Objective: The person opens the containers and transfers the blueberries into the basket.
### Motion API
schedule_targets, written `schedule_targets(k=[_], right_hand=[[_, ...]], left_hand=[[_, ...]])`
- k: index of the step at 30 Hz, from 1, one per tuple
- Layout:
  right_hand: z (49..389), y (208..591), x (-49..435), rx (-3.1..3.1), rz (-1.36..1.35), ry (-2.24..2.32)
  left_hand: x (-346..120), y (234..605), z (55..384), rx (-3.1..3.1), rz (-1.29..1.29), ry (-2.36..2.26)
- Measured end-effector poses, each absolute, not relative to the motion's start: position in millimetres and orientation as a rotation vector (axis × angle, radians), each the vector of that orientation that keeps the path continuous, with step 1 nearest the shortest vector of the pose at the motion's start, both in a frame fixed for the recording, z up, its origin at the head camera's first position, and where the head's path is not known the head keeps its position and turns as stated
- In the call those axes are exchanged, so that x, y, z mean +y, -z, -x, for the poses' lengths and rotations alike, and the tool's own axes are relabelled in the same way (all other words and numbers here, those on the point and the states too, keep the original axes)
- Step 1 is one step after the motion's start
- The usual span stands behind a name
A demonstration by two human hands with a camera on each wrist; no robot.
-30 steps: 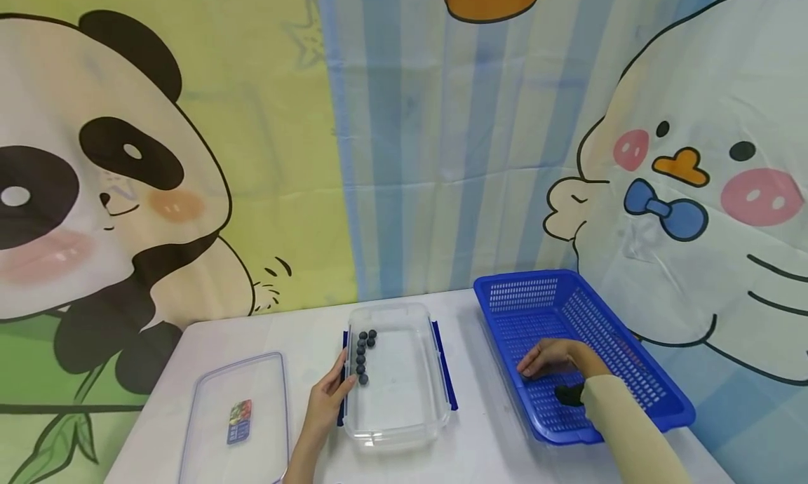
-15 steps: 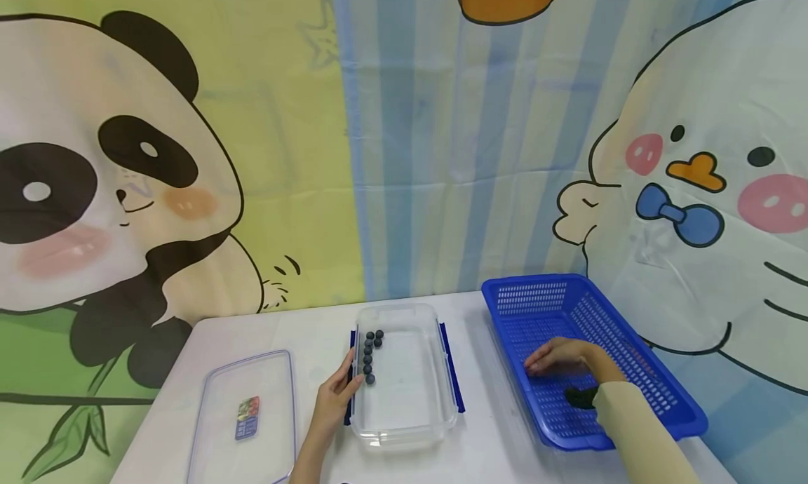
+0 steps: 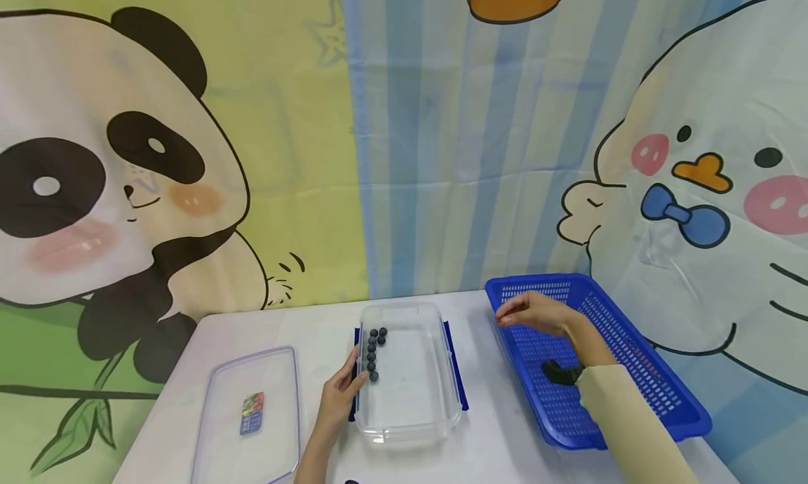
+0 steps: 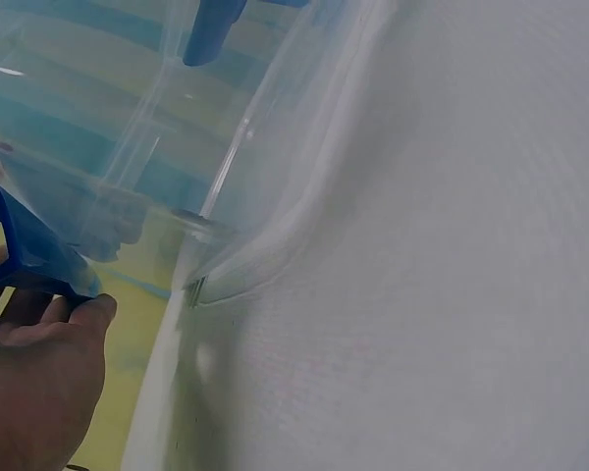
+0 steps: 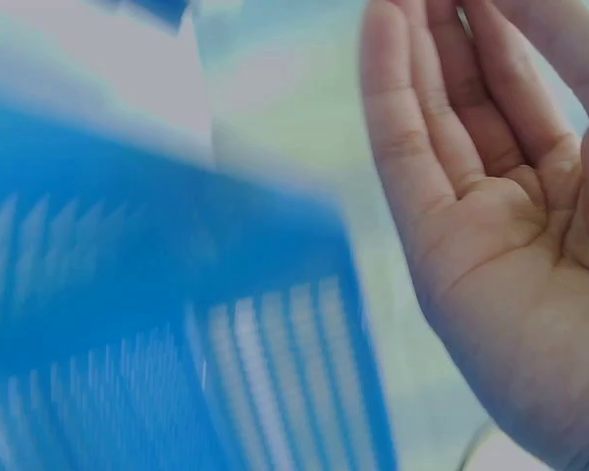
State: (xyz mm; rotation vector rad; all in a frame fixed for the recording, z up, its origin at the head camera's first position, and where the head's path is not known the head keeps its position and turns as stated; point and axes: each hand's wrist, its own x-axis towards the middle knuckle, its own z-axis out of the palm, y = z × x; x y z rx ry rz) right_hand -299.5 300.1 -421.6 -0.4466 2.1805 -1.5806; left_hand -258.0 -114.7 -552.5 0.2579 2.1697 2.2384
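White table [image 3: 486,438]: my left hand [image 3: 337,398] grips the tub [image 3: 413,382], best held steady; whether my right hand [image 3: 536,313] pinches anything, I cannot tell.

a cartoon panda [image 3: 132,203] and bow-tied bird [image 3: 688,196] on the backdrop [image 3: 423,154].

I observe one white-topped table [image 3: 486,428] across the lower part of the frame, its far edge rising slightly toward the right and its left edge slanting down to the lower left. Noted directly on it: at lower left, a flat clear plastic lid [image 3: 274,414] with a bluish rim; at lower centre, a clear plastic food container [image 3: 413,393], uncovered, dark blue latches outward along both long sides; at lower right, a blue perforated plastic basket [image 3: 568,417], set obliquely. The container lies between lid and basket, apart from both.
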Motion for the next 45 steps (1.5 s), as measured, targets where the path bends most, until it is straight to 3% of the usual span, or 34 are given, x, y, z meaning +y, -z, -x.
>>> schedule_targets(k=[6,17,26,45], right_hand=[[320.4,419.9,212.0,2.089,0.589,1.637],[343.6,478.3,103.8,1.943,0.52,1.5],[342.6,508.9,79.0,2.041,0.311,1.39],[344.7,528.9,77.9,1.925,-0.163,1.519]], left_hand=[[-114.8,543.6,253.3,2.19,-0.259,-2.229],[-112.0,570.0,265.3,2.202,-0.281,-2.253],[-110.8,570.7,265.1,2.166,-0.29,-2.26],[-112.8,563.2,261.6,2.192,-0.306,-2.245]])
